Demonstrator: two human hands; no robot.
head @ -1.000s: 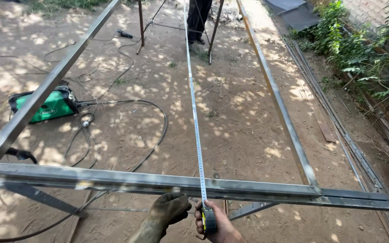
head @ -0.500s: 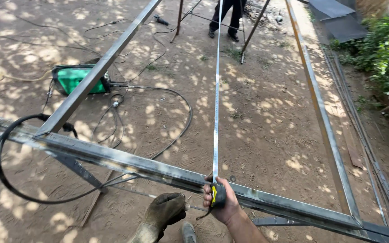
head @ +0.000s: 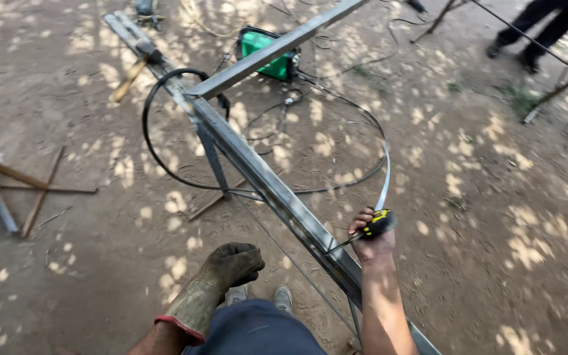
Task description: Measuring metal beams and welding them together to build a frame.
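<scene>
At the far left, thin rusty rods [head: 39,190] lie crossed on the dirt ground [head: 494,217]. Further in, a hammer [head: 137,66] with a wooden handle rests near the far end of a long metal bar. A black cable [head: 156,151] loops over the corner of the steel frame [head: 264,181], whose near tube runs diagonally from upper left down to lower right. Behind that corner sits a green welding machine [head: 263,49].

The left hand [head: 231,264], in a worn work glove, is loosely curled and grips nothing, hanging free just left of the tube, above the person's shoes.

The right hand [head: 371,236], bare, is closed around a black and yellow tape measure [head: 377,223], with a thin dark pencil-like piece sticking out toward the tube. The case sits just right of the tube; its blade [head: 385,177] rises from it, curving up and away, long axis pointing toward the far side.

At upper right, another person's legs [head: 540,29] stand beside slanting rods.
</scene>
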